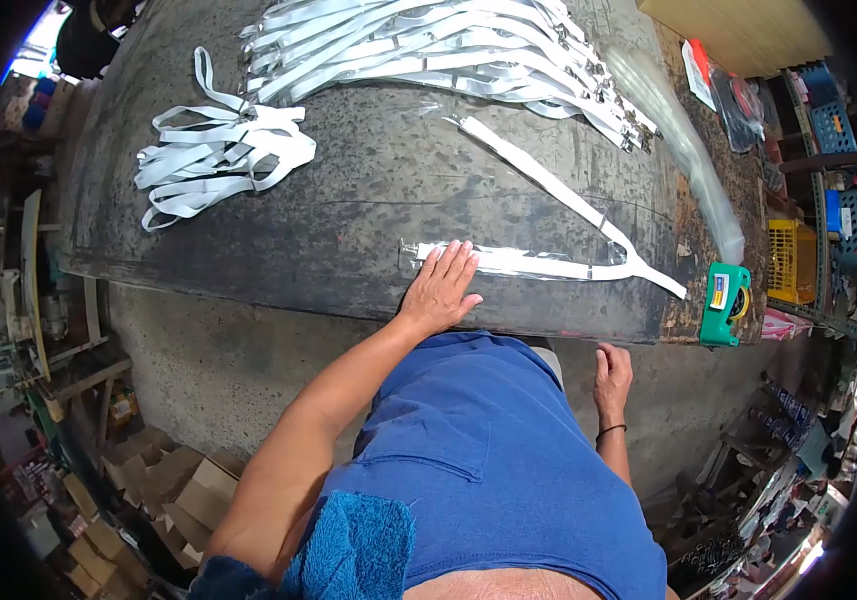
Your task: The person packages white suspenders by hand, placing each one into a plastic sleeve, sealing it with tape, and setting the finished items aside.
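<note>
My left hand lies flat with its fingers stretched out, pressing on one leg of white Y-shaped suspenders near the table's front edge. A metal clip sticks out just left of my fingertips. The other leg runs up and to the left to a second clip, and the short tail points right. A shiny clear film shows along the leg under my hand. At my right side, below the table edge, my right hand hangs with its fingers curled in and nothing showing in them.
A large pile of white suspenders lies at the back of the dark table; a smaller bundle is at left. Clear plastic sleeves and a green tape dispenser are at right. Cardboard boxes stand on the floor.
</note>
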A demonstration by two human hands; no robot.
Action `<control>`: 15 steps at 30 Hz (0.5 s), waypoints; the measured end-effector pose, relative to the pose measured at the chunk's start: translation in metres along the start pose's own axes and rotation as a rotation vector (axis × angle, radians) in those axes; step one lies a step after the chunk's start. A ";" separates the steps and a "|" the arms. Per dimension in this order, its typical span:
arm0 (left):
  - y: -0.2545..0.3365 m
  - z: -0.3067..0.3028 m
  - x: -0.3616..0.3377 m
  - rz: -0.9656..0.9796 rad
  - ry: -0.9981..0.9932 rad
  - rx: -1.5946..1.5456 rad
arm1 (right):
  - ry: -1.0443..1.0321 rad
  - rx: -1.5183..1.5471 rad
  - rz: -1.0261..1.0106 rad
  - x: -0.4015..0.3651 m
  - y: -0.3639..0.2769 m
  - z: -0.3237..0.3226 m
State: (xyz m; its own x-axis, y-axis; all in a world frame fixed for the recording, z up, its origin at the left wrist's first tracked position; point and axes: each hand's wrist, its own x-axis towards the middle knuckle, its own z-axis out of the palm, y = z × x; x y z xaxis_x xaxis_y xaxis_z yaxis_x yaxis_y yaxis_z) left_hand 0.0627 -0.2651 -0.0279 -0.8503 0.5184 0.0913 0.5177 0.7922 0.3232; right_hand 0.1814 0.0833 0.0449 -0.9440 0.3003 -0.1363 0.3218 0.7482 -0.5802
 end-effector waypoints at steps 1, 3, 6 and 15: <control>0.000 0.000 0.000 0.005 0.013 0.005 | 0.049 -0.029 -0.010 -0.001 0.013 -0.003; -0.001 -0.002 0.001 0.006 0.003 0.008 | 0.115 -0.054 0.018 0.003 0.029 -0.015; -0.002 -0.010 0.005 -0.007 -0.042 -0.096 | 0.265 0.086 0.095 0.014 0.038 -0.041; -0.004 0.010 0.002 0.046 -0.057 0.073 | 0.789 0.322 0.473 0.069 0.188 -0.210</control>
State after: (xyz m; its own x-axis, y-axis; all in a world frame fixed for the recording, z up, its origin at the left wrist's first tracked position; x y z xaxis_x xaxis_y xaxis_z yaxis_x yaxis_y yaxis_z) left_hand 0.0600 -0.2640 -0.0381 -0.8197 0.5706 0.0503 0.5634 0.7873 0.2506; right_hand 0.1915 0.3685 0.0948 -0.3644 0.9261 0.0974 0.5096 0.2859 -0.8115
